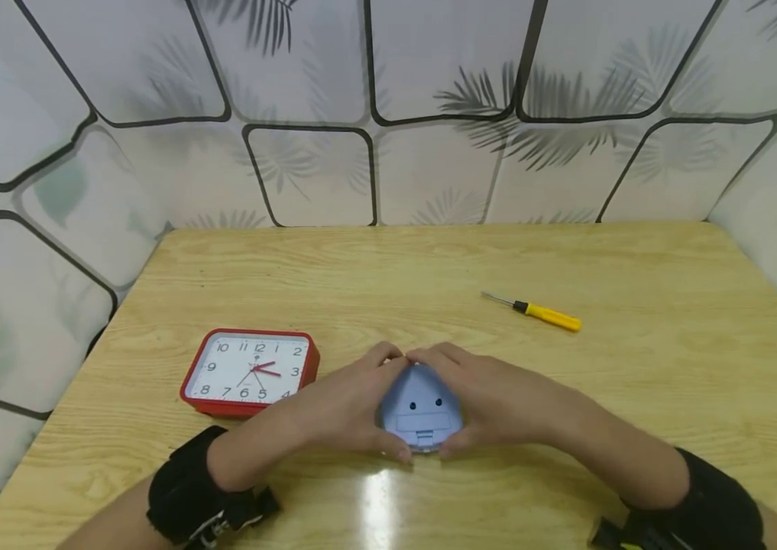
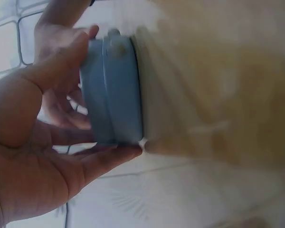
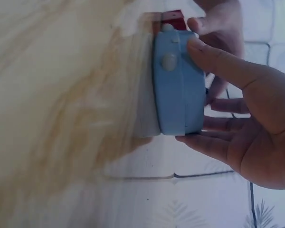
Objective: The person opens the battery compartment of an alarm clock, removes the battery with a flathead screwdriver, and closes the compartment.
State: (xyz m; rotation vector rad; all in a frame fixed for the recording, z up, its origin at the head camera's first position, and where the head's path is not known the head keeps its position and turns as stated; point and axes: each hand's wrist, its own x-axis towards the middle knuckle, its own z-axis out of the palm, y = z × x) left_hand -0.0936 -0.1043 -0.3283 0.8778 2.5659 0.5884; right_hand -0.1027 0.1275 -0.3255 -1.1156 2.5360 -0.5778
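the left hand (image 1: 357,405) and right hand (image 1: 494,393) hold the blue clock (image 1: 422,386) flat on the bench (image 1: 388,290), likely for steadiness, back up so its battery door (image 1: 424,422) shows.

I'm in what looks like a home, at a yellowish, wood-grained, straight-edged table (image 1: 360,283), a white, black-lined, leaf-printed covering (image 1: 436,172) rising behind it
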